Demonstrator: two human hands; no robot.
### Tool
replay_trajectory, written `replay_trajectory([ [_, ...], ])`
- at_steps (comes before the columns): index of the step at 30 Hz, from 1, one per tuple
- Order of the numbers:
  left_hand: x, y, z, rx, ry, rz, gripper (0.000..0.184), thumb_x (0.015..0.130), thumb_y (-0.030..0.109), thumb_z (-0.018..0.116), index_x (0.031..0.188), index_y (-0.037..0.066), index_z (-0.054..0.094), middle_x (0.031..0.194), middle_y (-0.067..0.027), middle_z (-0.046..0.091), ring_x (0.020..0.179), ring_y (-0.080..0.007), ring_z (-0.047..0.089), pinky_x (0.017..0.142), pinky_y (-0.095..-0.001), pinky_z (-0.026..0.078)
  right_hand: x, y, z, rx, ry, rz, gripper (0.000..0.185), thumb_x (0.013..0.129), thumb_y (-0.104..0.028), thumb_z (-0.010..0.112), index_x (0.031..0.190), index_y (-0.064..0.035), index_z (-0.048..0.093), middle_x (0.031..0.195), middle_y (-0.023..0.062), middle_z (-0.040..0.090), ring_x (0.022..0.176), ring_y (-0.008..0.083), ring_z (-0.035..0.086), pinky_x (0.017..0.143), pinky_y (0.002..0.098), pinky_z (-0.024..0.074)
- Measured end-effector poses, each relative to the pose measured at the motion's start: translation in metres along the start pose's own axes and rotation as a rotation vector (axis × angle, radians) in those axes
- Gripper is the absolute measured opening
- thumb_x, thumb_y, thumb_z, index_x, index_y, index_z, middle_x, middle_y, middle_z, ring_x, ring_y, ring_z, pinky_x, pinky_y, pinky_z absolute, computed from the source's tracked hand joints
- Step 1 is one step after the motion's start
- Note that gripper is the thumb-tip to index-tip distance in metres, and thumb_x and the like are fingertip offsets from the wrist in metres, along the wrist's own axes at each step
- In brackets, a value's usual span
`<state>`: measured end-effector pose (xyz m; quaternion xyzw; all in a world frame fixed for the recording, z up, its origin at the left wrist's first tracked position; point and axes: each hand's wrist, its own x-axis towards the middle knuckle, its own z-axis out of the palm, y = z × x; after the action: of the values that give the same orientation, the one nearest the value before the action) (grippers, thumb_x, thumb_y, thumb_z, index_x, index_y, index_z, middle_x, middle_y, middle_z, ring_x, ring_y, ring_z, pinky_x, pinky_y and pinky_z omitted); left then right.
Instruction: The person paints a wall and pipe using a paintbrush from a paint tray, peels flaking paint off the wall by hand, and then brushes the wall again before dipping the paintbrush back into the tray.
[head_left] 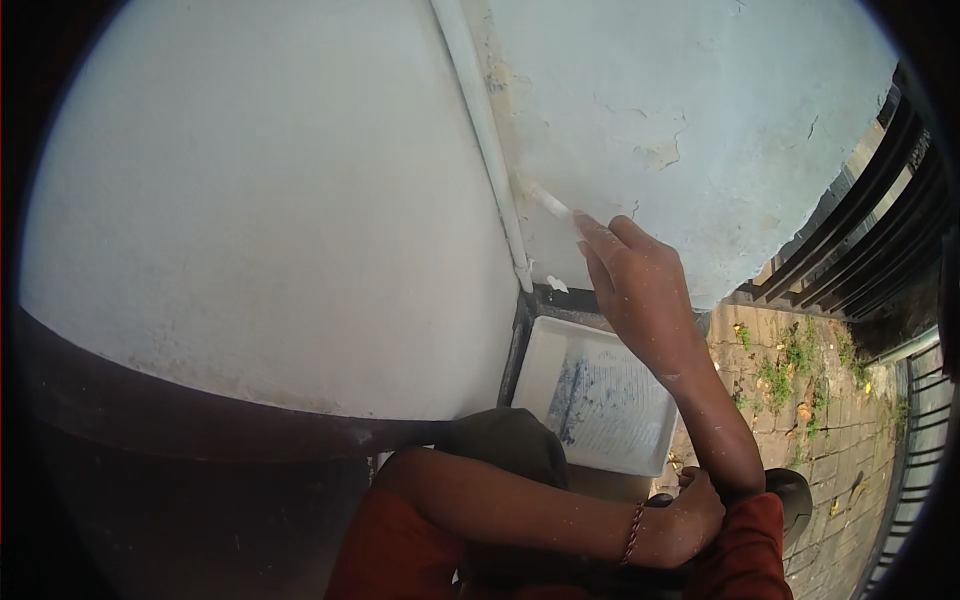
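Observation:
My right hand [640, 280] reaches up to the pale wall [740, 120], its fingers closed round a white-coated paintbrush [549, 201]. The brush's tip touches or nearly touches the wall, a little right of a white vertical pipe [490, 140]. Much of the handle is hidden by my fingers. My left hand [685, 520], with a braided bracelet at its wrist, lies curled by my right elbow and red sleeve. Nothing shows in it, though some of its fingers are hidden. Below the right hand sits a white paint tray [630, 410] with ridges and dark smears.
A white wall [270, 210] with a dark lower band [200, 420] stands on the left. Cracks and peeling paint mark the wall ahead. At the right are dark fence bars [870, 210] and brick paving [820, 430] with weeds. My knee [510, 440] is near the tray.

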<state>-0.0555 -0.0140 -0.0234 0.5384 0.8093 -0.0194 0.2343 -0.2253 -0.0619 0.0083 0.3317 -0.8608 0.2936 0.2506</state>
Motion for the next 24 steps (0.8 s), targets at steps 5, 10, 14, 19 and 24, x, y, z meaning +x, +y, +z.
replay_trajectory([
  [5,0.001,0.006,0.003,0.176,0.024,-0.114,0.035,0.079,0.024,0.057,0.102,0.002,0.070,0.097,-0.0172,0.067,0.093,-0.0317,0.064,0.083,-0.0525,0.045,0.028,-0.017,-0.029,0.066,0.168,0.091,0.035,0.083,-0.002,0.065,0.118,-0.0022,0.063,0.075,0.0108,0.056,0.058,0.0225,0.055,0.051,0.0346,0.0456],
  [10,-0.007,0.007,0.007,0.242,0.004,-0.134,0.038,0.080,0.026,0.055,0.104,-0.001,0.069,0.097,-0.0170,0.067,0.094,-0.0332,0.064,0.084,-0.0543,0.045,-0.009,0.025,0.064,0.063,0.226,-0.027,0.040,0.080,-0.002,0.067,0.120,-0.0052,0.064,0.070,0.0075,0.050,0.056,0.0200,0.052,0.049,0.0331,0.0445],
  [14,-0.019,0.003,-0.006,0.171,-0.068,-0.078,0.039,0.080,0.027,0.056,0.106,0.000,0.068,0.097,-0.0168,0.067,0.094,-0.0331,0.064,0.084,-0.0539,0.045,-0.050,0.034,0.109,0.029,0.165,-0.015,0.040,0.080,-0.004,0.067,0.120,-0.0058,0.064,0.069,0.0067,0.048,0.057,0.0210,0.053,0.051,0.0343,0.0464],
  [19,-0.019,-0.007,-0.011,0.065,-0.062,0.007,0.037,0.080,0.028,0.059,0.103,0.001,0.069,0.098,-0.0146,0.068,0.093,-0.0327,0.064,0.083,-0.0521,0.045,-0.066,0.027,0.105,-0.001,-0.104,0.152,0.033,0.080,-0.005,0.065,0.113,-0.0022,0.066,0.069,0.0123,0.056,0.054,0.0272,0.056,0.055,0.0380,0.0491],
  [24,-0.023,0.012,-0.012,0.132,-0.125,-0.016,0.033,0.078,0.027,0.061,0.099,0.003,0.070,0.095,-0.0131,0.068,0.091,-0.0319,0.065,0.081,-0.0506,0.047,-0.044,0.012,0.059,0.100,-0.141,0.182,0.031,0.080,-0.002,0.064,0.111,-0.0004,0.066,0.069,0.0144,0.059,0.052,0.0265,0.056,0.053,0.0371,0.0466],
])
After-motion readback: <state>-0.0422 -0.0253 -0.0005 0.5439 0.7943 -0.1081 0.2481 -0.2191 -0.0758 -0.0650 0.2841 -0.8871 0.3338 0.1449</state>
